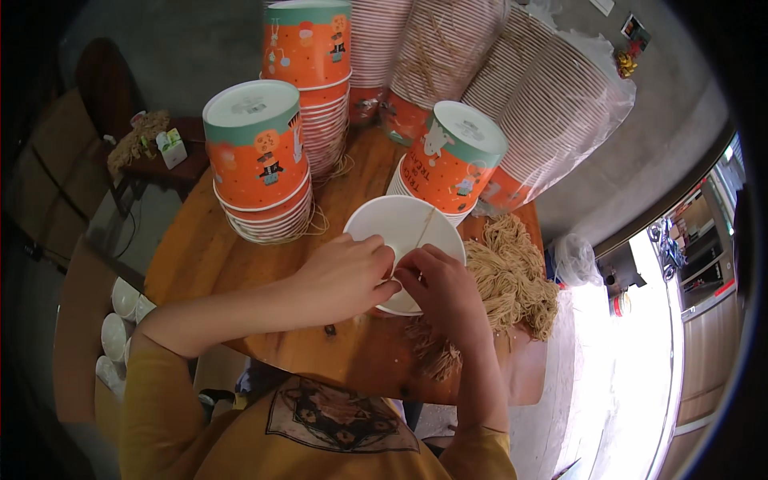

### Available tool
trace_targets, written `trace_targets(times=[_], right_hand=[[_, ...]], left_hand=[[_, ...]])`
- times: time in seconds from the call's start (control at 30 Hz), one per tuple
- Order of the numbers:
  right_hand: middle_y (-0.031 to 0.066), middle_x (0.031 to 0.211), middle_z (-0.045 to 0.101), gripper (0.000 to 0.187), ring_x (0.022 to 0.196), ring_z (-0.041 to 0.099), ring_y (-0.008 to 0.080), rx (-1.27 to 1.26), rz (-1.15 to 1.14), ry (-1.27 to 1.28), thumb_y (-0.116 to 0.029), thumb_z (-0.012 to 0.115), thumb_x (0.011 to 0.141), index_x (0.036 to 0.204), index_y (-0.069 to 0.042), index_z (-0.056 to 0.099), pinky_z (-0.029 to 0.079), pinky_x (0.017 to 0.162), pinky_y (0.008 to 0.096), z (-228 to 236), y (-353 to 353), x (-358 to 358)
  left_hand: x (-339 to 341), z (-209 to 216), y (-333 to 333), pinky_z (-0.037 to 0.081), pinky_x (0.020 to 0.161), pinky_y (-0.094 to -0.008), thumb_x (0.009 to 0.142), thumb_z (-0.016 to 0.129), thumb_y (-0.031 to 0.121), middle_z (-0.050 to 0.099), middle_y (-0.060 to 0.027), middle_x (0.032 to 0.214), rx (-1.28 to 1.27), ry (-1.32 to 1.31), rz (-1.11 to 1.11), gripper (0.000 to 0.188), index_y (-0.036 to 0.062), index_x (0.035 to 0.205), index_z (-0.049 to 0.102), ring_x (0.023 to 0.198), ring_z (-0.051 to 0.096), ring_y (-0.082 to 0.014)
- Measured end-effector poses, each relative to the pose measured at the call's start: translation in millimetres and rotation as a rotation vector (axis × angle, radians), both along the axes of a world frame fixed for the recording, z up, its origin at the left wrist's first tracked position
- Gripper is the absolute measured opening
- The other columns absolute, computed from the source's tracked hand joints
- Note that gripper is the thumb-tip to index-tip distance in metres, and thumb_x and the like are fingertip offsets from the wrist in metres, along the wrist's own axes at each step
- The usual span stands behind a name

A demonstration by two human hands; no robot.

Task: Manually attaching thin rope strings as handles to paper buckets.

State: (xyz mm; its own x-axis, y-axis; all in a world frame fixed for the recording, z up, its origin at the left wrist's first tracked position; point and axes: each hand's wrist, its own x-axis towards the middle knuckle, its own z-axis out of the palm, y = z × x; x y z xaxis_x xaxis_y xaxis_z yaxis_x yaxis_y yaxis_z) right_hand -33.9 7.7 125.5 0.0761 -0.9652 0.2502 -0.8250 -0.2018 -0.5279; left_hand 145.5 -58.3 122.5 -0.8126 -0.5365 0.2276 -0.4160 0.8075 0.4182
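Observation:
A white-lined paper bucket (380,218) stands mouth up near the table's front edge. A thin tan cord (426,227) runs from its far rim down across the inside toward my fingers. At the near rim my left hand (346,274) is closed in a pinch. My right hand (442,290) faces it, fingertips pinched together, with a small loop of cord between the two hands. My fingers partly hide the near rim. Close by on the right lies a loose heap of tan cords (512,276).
Upside-down orange and green bucket stacks stand at the left (260,164), behind it (308,48) and beyond my bucket (456,160). Plastic-wrapped bucket stacks (552,104) line the wall. The wooden table (280,272) has a rounded edge. White cups (114,332) sit lower left.

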Motion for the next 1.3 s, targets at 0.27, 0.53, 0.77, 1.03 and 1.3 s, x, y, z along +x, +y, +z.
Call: trace_targets(times=[0.27,0.53,0.77,1.03,1.3], right_hand=[[0.0144,0.086,0.063,0.012,0.075,0.062,0.0354,-0.009,-0.105,0.060,-0.014,0.061,0.084,0.086,-0.002,0.061,0.050,0.067,0.0411,-3,-2,5],[0.0152,0.080,0.061,0.013,0.072,0.062,0.0367,-0.064,-0.164,0.102,-0.013,0.057,0.087,0.081,-0.002,0.055,0.050,0.065,0.0471,-8,-7,10],[0.0123,0.081,0.063,0.015,0.071,0.062,0.0319,-0.033,-0.202,0.073,-0.017,0.061,0.087,0.091,-0.003,0.059,0.049,0.066,0.0426,-10,-8,9],[0.0026,0.069,0.052,0.031,0.064,0.050,0.0133,0.102,0.326,-0.088,-0.017,0.078,0.072,0.097,-0.003,0.068,0.037,0.058,0.0265,58,11,-12],[-0.0031,0.077,0.060,0.014,0.066,0.053,0.0058,0.390,0.360,-0.715,-0.009,0.067,0.083,0.095,-0.002,0.065,0.041,0.057,0.0226,24,-33,20]], left_hand=[[-9,3,-7,0.045,0.078,-0.0446,0.079,0.059,0.017,0.059,-0.0141,0.085,0.101,-0.059,-0.022,0.016,0.0006,0.080,0.056,0.086,0.059,-0.0338],[12,6,-9,0.043,0.079,-0.0419,0.078,0.059,0.018,0.058,-0.0109,0.086,0.138,-0.030,-0.300,0.015,0.0033,0.082,0.056,0.085,0.057,-0.0289],[23,-13,-11,0.041,0.081,-0.0389,0.081,0.062,0.015,0.053,-0.0090,0.092,-0.248,0.162,-0.489,0.015,0.0056,0.091,0.054,0.090,0.053,-0.0258],[58,26,-16,0.041,0.080,-0.0384,0.078,0.061,0.007,0.051,-0.0086,0.089,-0.123,0.300,-0.436,0.013,0.0050,0.087,0.052,0.084,0.052,-0.0257],[116,84,11,0.048,0.079,-0.0333,0.083,0.060,0.003,0.055,-0.0113,0.105,-0.081,0.703,-0.206,0.023,0.0042,0.106,0.059,0.092,0.058,-0.0246]])
